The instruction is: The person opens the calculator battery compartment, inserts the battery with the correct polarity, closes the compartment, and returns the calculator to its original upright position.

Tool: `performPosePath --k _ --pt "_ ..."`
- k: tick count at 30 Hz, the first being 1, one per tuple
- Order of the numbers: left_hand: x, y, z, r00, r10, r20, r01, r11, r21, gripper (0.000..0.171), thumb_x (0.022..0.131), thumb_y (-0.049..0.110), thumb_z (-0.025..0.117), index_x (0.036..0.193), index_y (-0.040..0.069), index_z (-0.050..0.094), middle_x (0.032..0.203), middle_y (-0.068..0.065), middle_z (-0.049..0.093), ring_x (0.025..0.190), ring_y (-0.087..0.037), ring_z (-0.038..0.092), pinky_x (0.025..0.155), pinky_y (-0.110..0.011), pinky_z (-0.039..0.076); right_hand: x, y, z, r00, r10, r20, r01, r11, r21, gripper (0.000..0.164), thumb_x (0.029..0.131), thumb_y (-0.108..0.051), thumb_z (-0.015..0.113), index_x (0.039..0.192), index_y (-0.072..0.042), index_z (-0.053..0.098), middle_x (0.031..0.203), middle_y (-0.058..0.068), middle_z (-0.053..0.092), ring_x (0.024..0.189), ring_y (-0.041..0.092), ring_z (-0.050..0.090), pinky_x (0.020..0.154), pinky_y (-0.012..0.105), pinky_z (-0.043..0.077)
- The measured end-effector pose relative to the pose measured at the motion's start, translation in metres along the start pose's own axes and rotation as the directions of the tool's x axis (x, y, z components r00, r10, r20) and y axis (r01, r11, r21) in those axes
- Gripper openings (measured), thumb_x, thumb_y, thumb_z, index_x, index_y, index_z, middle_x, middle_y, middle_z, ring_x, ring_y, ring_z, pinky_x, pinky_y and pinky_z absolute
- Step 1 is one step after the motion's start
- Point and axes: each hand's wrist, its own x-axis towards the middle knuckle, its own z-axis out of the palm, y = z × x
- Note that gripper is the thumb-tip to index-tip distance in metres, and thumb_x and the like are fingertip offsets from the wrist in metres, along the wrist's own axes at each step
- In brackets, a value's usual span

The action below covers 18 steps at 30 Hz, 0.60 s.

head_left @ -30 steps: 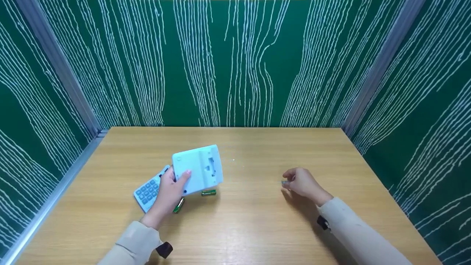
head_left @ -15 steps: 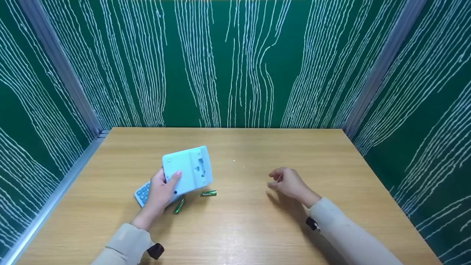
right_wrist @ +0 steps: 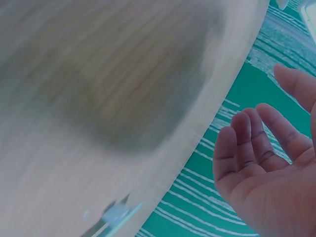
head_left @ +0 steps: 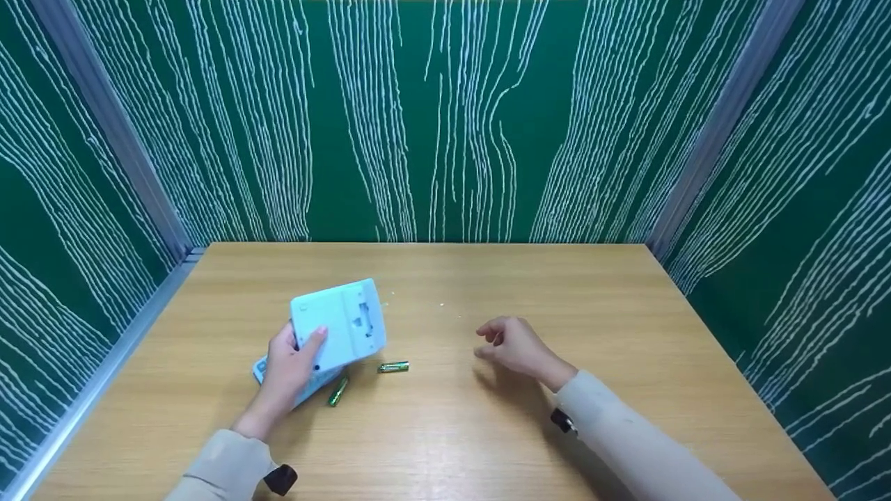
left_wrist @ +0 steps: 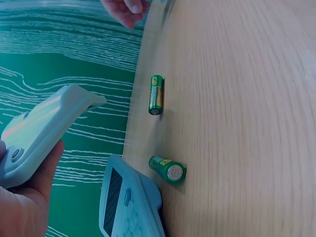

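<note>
Pale blue calculator [head_left: 341, 306] tilted in my left hand [head_left: 289, 367], its back and exposed battery recess [head_left: 364, 320] facing me, second calculator [left_wrist: 131, 205] partly hidden behind it on the wooden table [head_left: 431, 431], green battery [head_left: 338, 392] just beside that, another battery [head_left: 394, 367] nearby.

Grey posts [head_left: 116, 122] flank a white-streaked green panel [head_left: 424, 125] behind a wooden table [head_left: 438, 417].

The left hand [head_left: 285, 369] has shifted its calculator [head_left: 333, 325] leftward and the right hand [head_left: 518, 349] neared the 2 batteries [head_left: 395, 367].
</note>
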Motion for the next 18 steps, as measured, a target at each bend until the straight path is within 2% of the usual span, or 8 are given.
performPosePath --k 4,8,13,18 --pt "0.000 -0.001 -0.004 1.000 0.009 -0.011 -0.009 1.000 0.006 0.041 0.114 0.017 0.056 0.153 0.001 0.054 0.147 -0.022 0.066 0.116 -0.010 0.070 0.092 -0.019 0.061 0.005 -0.005 0.008 0.998 -0.061 0.012 0.061 0.998 0.004 0.035 0.091 -0.007 0.084 0.120 0.011 0.075 0.104 0.024 0.073 0.089 0.019 0.064 0.079 0.028 0.055" --pt "0.000 -0.001 -0.008 1.000 -0.007 -0.010 0.007 0.999 0.044 0.043 0.115 0.021 0.054 0.155 0.004 0.052 0.151 -0.020 0.065 0.124 -0.015 0.069 0.095 -0.018 0.060 0.009 -0.013 0.015 0.999 -0.039 0.032 0.039 0.999 0.001 0.036 0.092 -0.010 0.085 0.121 0.009 0.075 0.107 0.023 0.074 0.090 0.019 0.064 0.081 0.032 0.057" --pt "0.000 0.001 -0.010 0.999 -0.004 -0.033 0.006 0.999 0.054 0.041 0.115 0.020 0.055 0.151 0.001 0.055 0.146 -0.022 0.067 0.116 -0.012 0.070 0.091 -0.018 0.060 0.015 -0.024 0.025 0.997 -0.005 0.080 0.007 1.000 -0.015 0.035 0.094 -0.013 0.085 0.124 0.004 0.076 0.111 0.020 0.073 0.093 0.020 0.064 0.086 0.038 0.058" --pt "0.000 0.002 -0.011 0.999 0.008 -0.048 -0.006 0.998 0.055 0.041 0.115 0.020 0.055 0.151 0.000 0.055 0.145 -0.024 0.067 0.113 -0.009 0.071 0.088 -0.017 0.060 0.020 -0.033 0.036 0.993 -0.033 0.114 0.036 0.999 -0.023 0.036 0.095 -0.013 0.084 0.125 0.004 0.076 0.111 0.019 0.073 0.093 0.022 0.064 0.087 0.041 0.059"
